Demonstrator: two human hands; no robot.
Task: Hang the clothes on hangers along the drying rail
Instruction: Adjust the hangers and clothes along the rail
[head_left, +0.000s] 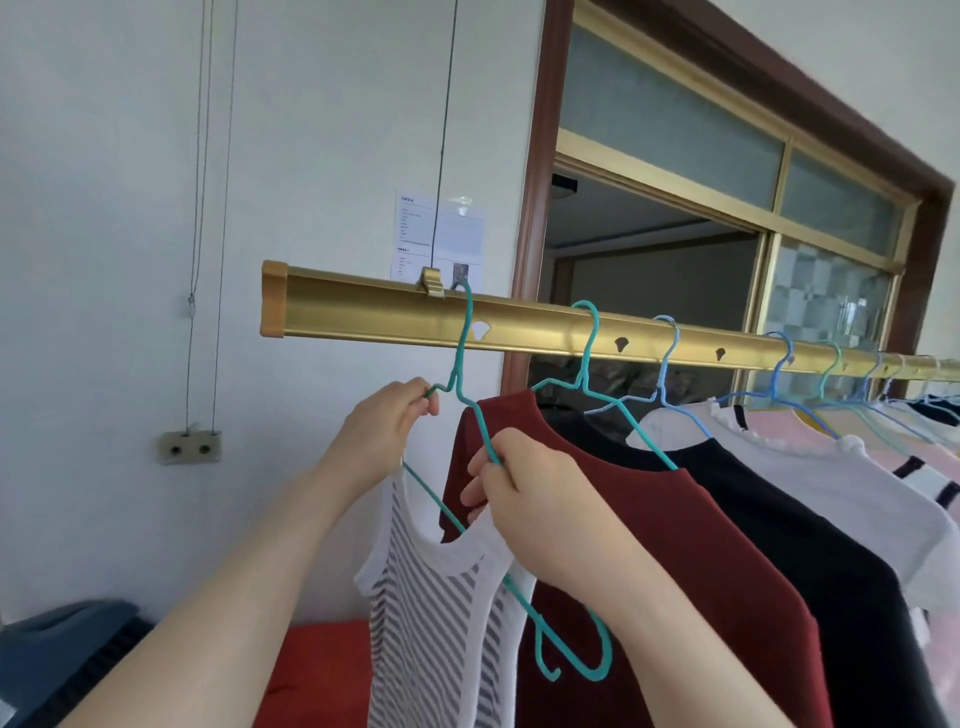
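Observation:
A gold drying rail (363, 312) crosses the view at head height. A teal hanger (462, 353) is hooked over its left part and carries a white top with grey stripes (431, 613). My left hand (379, 431) pinches the hanger's left shoulder. My right hand (540, 509) grips its right arm, next to the striped top's neckline. To the right hang a dark red shirt (675, 561), a black shirt (810, 545), a white shirt (810, 467) and a pink one (914, 447), each on its own hanger.
A white wall with thin lift cables (200, 208) and a small bracket (189, 447) lies to the left. Behind the rail is a brown-framed window (535, 208). A red cushion (317, 670) and a dark blue object (62, 639) sit low at the left.

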